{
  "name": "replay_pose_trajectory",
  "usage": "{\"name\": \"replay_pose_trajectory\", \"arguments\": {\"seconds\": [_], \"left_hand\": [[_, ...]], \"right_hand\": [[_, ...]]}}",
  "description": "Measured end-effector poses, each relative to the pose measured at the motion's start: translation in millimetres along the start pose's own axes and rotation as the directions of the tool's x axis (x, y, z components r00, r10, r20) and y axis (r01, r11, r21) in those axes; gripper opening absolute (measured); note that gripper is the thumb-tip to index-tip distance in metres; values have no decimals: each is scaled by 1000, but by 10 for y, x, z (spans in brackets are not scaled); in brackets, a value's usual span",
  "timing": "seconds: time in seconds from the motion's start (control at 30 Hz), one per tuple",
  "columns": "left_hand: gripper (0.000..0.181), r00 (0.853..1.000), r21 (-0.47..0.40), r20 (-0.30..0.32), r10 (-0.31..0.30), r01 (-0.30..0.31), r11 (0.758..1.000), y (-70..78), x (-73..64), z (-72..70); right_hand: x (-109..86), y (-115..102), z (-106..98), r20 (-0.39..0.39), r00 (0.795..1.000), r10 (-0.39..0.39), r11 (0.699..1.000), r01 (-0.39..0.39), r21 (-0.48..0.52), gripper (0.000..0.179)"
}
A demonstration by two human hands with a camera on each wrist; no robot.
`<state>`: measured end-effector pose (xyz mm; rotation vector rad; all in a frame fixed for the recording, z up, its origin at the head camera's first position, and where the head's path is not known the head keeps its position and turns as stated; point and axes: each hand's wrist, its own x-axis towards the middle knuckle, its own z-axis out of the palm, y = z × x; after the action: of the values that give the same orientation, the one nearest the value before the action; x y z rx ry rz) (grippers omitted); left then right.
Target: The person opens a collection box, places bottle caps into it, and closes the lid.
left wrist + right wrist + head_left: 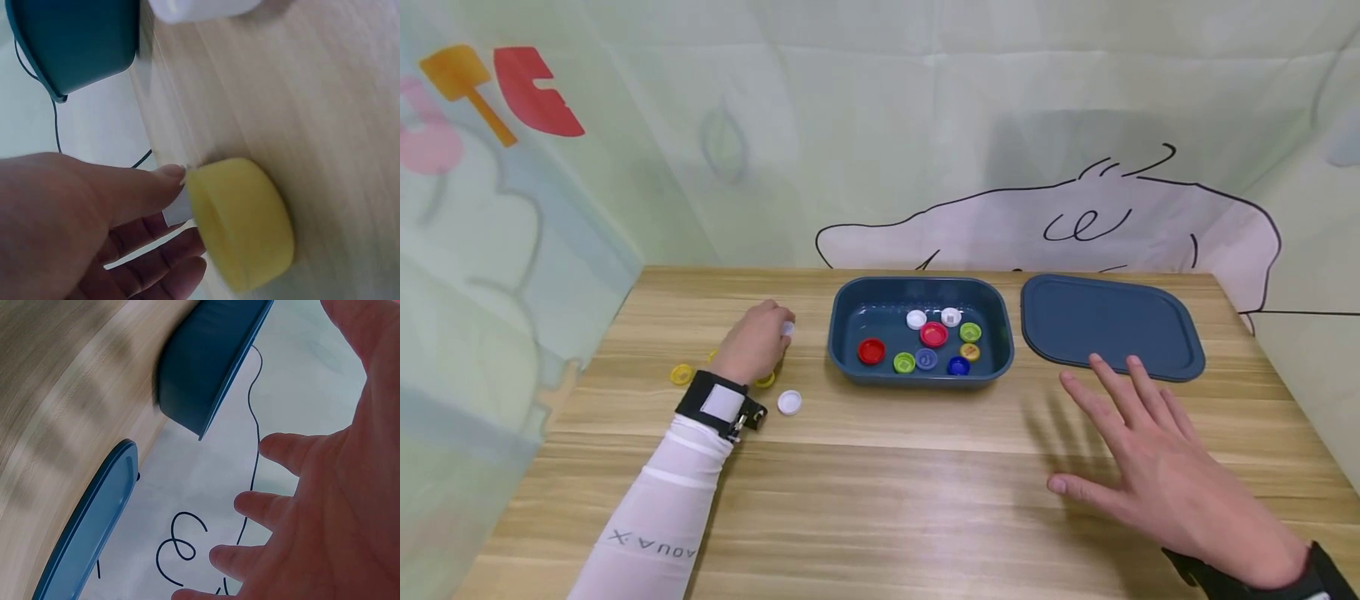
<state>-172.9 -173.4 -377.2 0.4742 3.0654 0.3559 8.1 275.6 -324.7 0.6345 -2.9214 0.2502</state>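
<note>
In the head view, the left hand [751, 342], on the left half of the tabletop [887, 508] toward its far edge, has its fingers curled down and seems to pinch a small whitish cap [787, 327]; the step in hand looks like picking it up, and the next move would call for a light, steady pinch on the rim and a clean lift past its neighbours. Those are round, shallow, ribbed-looking plastic pieces: a yellow cap [682, 374] nearer the left edge, another yellow cap [765, 381] by the wrist, and a loose white cap [789, 402]. Midway along the far edge stands a glossy dark blue box [917, 380] with rounded corners, a red cap [872, 351] and other coloured caps inside; a flat matching lid [1112, 325] with a raised border lies toward the far right corner. The right hand [1157, 475] is spread wide, holding nothing. The left wrist view is blurred, but thumb and fingers appear to close on something pale beside a yellow cap on the light wood grain. The right wrist view shows straight, parted fingers, well apart from the smooth box wall and lid.
</note>
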Motion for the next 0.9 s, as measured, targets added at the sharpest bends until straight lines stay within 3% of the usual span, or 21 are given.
{"name": "replay_pose_trajectory", "arguments": {"seconds": [0.23,0.43,0.63,0.8,0.9], "left_hand": [[33,999,-19,-26,-24,23,1000,30,-8,-68],[29,993,-42,-111,35,-40,998,150,-28,-216],[27,973,-42,-182,142,-152,987,411,-34,-394],[28,952,-62,-205,229,-247,967,674,-4,-471],[31,955,-60,-177,240,-254,965,812,31,-455]], "right_hand": [[1,-3,5,10,1000,9,1000,-9,-3,97],[-5,-5,6,0,1000,5,1000,-5,6,97],[-8,-6,3,-10,1000,0,1000,0,8,98],[-15,-4,3,-6,1000,0,1000,0,9,99],[-22,-2,9,-9,1000,1,1000,-1,11,98]]}}
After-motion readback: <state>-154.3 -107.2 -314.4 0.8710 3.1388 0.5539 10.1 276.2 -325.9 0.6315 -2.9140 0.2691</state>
